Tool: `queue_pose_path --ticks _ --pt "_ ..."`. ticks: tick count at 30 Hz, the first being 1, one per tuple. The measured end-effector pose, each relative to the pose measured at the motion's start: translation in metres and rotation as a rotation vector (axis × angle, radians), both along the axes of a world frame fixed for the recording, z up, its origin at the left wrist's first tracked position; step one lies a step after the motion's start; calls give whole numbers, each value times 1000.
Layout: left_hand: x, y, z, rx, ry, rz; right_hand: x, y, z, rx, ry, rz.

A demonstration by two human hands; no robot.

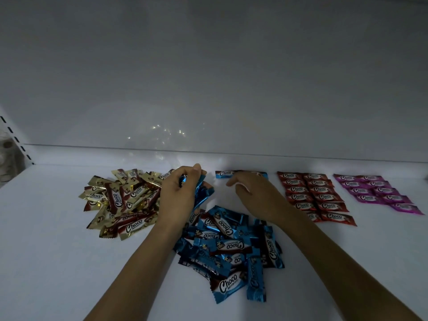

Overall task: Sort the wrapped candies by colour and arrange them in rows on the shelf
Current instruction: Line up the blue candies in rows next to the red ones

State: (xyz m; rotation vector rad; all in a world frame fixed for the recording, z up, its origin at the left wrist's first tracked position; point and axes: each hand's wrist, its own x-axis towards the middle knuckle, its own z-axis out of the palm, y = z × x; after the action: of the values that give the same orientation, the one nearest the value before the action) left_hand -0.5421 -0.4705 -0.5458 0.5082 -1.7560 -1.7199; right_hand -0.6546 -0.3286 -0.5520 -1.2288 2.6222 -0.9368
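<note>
A loose heap of blue wrapped candies [228, 249] lies on the white shelf [58, 262] in front of me. My left hand [179, 193] grips a bunch of blue candies [201, 193] above the heap's far edge. My right hand [252, 193] hovers with relaxed fingers just in front of two blue candies [225, 174] laid side by side near the back wall; part of the second is hidden by the hand. A gold candy pile [122, 202] sits at the left. Red candies [317, 198] lie in two neat columns, and pink candies [379, 193] in rows at the far right.
The shelf's white back wall [208, 89] rises right behind the candies. A slotted upright rail [17, 141] stands at the far left corner. Bare shelf surface lies at the front left and front right.
</note>
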Motion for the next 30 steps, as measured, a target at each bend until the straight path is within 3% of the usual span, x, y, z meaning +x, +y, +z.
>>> queue_pose_path --ticks 3,5,11,18,23,26,30 --pt "-2 2 -3 -31 -2 -5 18 13 -3 -14 -269 41" --pt "-2 4 -3 -60 9 -14 26 13 -9 -62 -322 47" --pt "1 6 -4 -52 27 -17 48 -1 14 -332 -267 1" --pt "1 0 -8 -159 78 35 47 -16 19 -464 -349 58" --pt "0 4 -5 -104 32 -21 42 -5 17 -604 -466 -13" --pt "3 5 -2 -33 35 -46 33 4 22 -813 -526 -90" --pt "7 6 2 4 23 -107 31 10 20 -951 -381 -67"
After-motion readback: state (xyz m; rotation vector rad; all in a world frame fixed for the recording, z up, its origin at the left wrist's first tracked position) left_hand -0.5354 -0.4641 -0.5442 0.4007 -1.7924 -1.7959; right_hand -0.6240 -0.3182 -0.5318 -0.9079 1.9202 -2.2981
